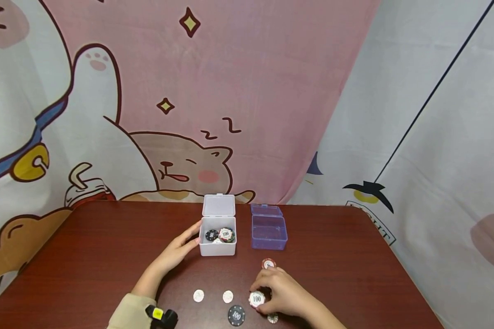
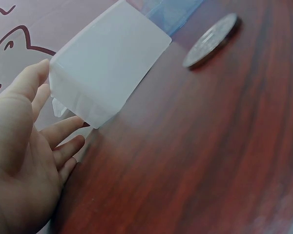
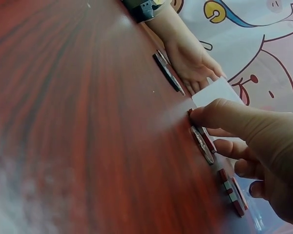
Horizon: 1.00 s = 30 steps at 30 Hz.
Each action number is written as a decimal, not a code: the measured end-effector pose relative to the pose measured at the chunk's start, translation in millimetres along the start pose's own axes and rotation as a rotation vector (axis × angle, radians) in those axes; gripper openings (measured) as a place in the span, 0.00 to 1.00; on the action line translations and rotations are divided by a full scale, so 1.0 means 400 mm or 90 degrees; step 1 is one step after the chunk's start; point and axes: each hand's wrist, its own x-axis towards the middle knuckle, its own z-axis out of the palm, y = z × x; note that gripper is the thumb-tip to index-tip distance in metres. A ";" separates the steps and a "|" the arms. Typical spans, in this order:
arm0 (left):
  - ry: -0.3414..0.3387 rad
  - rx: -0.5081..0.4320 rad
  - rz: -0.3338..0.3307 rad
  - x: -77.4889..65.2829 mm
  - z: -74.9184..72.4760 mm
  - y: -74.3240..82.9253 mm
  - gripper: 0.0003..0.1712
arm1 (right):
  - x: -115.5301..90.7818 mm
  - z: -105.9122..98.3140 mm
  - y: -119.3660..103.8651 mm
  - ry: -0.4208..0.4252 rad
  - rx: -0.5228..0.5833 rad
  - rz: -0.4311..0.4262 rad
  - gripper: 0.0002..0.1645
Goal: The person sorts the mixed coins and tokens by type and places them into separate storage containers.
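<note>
My right hand (image 1: 284,292) pinches a white poker chip (image 1: 257,299) marked 100 between thumb and fingers, low over the table. In the right wrist view the fingers partly hide it. A red-edged chip (image 1: 268,263) lies just beyond that hand, and a patterned chip (image 1: 273,318) is partly under it. My left hand (image 1: 173,256) touches the left side of an open white plastic box (image 1: 217,249), its fingers extended. Inside the box are a black chip (image 1: 212,235) and a white-and-green 100 chip (image 1: 226,235), with another pale piece below them.
A blue translucent box (image 1: 268,242) stands lid up to the right of the white one. Nearer the front lie a black 100 chip (image 1: 236,315) and two small pale discs, a left disc (image 1: 199,295) and a right disc (image 1: 228,296). A printed curtain (image 1: 271,91) hangs behind the table.
</note>
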 end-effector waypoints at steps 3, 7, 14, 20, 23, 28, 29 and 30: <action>0.001 0.000 -0.002 0.000 -0.001 0.000 0.31 | 0.004 0.003 0.002 0.007 0.008 -0.007 0.21; 0.001 -0.002 0.001 0.000 -0.002 0.000 0.31 | 0.012 0.007 0.007 0.019 0.017 -0.016 0.21; -0.003 -0.005 0.015 0.002 -0.003 -0.001 0.31 | 0.029 0.008 0.015 0.041 0.032 -0.009 0.21; -0.007 -0.007 0.016 0.003 -0.004 -0.003 0.31 | 0.045 0.002 0.015 0.052 0.052 0.006 0.22; -0.005 -0.007 0.011 0.002 -0.003 -0.003 0.31 | 0.055 -0.002 0.014 0.056 0.052 0.008 0.22; -0.005 -0.011 0.010 0.000 -0.001 0.000 0.31 | 0.074 -0.010 0.010 0.072 0.057 0.008 0.22; -0.006 -0.013 0.011 -0.001 0.000 0.000 0.31 | 0.078 -0.012 0.009 0.076 0.057 0.009 0.22; -0.007 -0.014 0.012 -0.001 0.000 0.001 0.31 | 0.082 -0.014 0.008 0.077 0.058 0.011 0.21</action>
